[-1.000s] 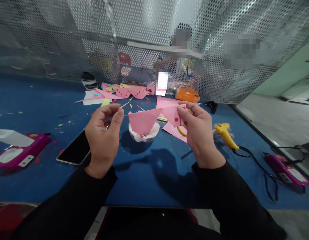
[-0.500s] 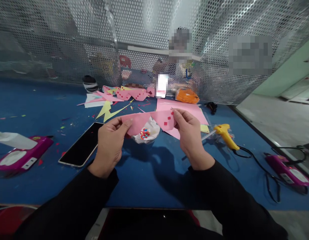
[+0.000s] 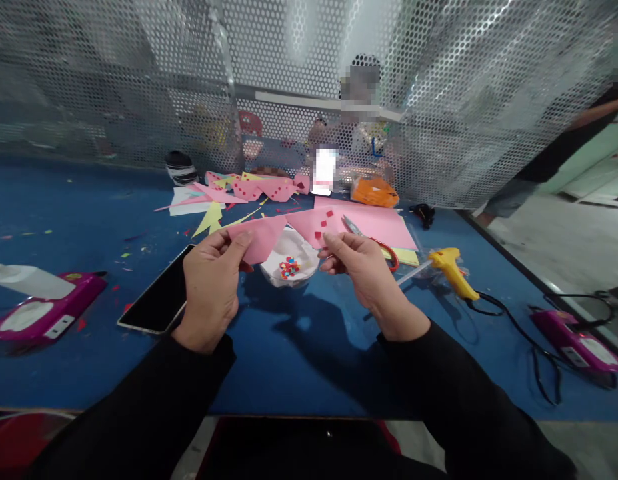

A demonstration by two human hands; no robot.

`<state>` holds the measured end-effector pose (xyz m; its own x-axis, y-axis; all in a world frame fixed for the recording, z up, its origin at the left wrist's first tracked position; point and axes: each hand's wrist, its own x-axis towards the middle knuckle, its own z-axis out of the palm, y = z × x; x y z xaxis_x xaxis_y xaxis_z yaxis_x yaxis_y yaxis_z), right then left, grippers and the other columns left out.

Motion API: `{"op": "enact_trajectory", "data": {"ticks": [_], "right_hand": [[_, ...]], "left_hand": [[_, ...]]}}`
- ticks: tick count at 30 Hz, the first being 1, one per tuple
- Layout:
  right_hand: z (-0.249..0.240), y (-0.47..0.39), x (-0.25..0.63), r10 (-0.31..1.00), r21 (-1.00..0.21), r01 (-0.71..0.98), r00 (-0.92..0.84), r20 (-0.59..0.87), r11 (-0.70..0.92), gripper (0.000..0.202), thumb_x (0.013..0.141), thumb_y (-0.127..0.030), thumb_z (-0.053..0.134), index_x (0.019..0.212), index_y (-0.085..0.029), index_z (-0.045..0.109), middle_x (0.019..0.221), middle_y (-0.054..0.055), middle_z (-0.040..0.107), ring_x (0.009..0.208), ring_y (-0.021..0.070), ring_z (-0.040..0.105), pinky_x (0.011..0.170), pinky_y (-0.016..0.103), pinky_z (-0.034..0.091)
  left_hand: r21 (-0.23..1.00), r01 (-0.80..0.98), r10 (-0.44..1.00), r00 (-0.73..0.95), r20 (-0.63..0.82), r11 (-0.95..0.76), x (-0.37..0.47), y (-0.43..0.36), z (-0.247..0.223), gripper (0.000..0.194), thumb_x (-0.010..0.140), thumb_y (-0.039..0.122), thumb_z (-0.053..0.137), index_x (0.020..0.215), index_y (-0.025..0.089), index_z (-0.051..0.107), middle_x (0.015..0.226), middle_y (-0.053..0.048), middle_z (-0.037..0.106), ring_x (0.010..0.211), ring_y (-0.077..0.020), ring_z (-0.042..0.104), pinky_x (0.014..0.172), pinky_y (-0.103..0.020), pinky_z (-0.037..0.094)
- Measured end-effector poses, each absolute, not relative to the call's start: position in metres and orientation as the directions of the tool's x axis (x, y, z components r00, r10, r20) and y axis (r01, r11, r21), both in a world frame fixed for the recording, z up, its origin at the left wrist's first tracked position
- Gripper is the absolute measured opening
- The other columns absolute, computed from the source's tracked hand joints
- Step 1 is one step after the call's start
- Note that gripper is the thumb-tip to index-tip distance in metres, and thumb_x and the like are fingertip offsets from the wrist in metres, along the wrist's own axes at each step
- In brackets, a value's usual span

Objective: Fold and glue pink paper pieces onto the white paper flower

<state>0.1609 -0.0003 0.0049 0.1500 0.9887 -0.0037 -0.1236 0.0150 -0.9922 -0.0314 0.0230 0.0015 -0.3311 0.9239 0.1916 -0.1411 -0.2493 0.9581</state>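
Observation:
A pink paper strip [image 3: 261, 239] cut into pointed flags is held up above the table. My left hand [image 3: 211, 287] pinches its left end between thumb and fingers. With thumb and fingertips, my right hand [image 3: 359, 270] grips the lower edge of the right flag, which carries several small red squares. Behind the strip, partly covered by it, stands a white bowl [image 3: 303, 279] with tiny coloured pieces [image 3: 290, 268] inside. Beyond my right hand, red-handled scissors [image 3: 390, 255] lie on pink sheets [image 3: 383, 220], partly hidden by the hand.
A phone [image 3: 156, 297] lies left of my left hand, near a purple power strip [image 3: 39, 303]. On the right are a yellow glue gun [image 3: 451, 270] and another power strip [image 3: 579, 340]. Paper scraps [image 3: 209, 217] and decorated pink flags [image 3: 263, 188] lie at the back, before a perforated screen [image 3: 289, 53].
My right hand has moved left and slightly down, its grip shifting to the flag's lower edge. The strip now bends in the middle. The scissors have come into view.

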Motion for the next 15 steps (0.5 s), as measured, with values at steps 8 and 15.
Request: {"op": "enact_trajectory", "data": {"ticks": [8,15], "right_hand": [[0.006,-0.0012,0.1578,0.984,-0.98,-0.187,0.152,-0.093,-0.064,0.032,0.067,-0.043,0.08,0.064,-0.017,0.062,0.06,-0.001,0.066,0.047,0.008,0.058,0.047,0.021,0.047],[0.0021,0.0002,0.1598,0.982,-0.999,-0.037,0.19,-0.01,-0.003,0.034,0.074,-0.048,0.072,0.063,-0.018,0.06,0.055,-0.002,0.062,0.044,0.0086,0.055,0.044,0.021,0.046]], "left_hand": [[0.952,-0.101,0.912,-0.33,0.242,-0.289,-0.0312,0.0238,-0.0022,0.022,0.065,0.034,0.081,0.079,0.019,0.075,0.068,0.002,0.066,0.055,-0.0087,0.052,0.043,-0.018,0.04],[0.942,-0.031,0.882,-0.363,0.302,-0.335,-0.0307,0.0226,-0.0017,0.016,0.07,0.031,0.077,0.082,0.021,0.076,0.067,0.003,0.067,0.056,-0.0096,0.053,0.045,-0.019,0.042]]}}
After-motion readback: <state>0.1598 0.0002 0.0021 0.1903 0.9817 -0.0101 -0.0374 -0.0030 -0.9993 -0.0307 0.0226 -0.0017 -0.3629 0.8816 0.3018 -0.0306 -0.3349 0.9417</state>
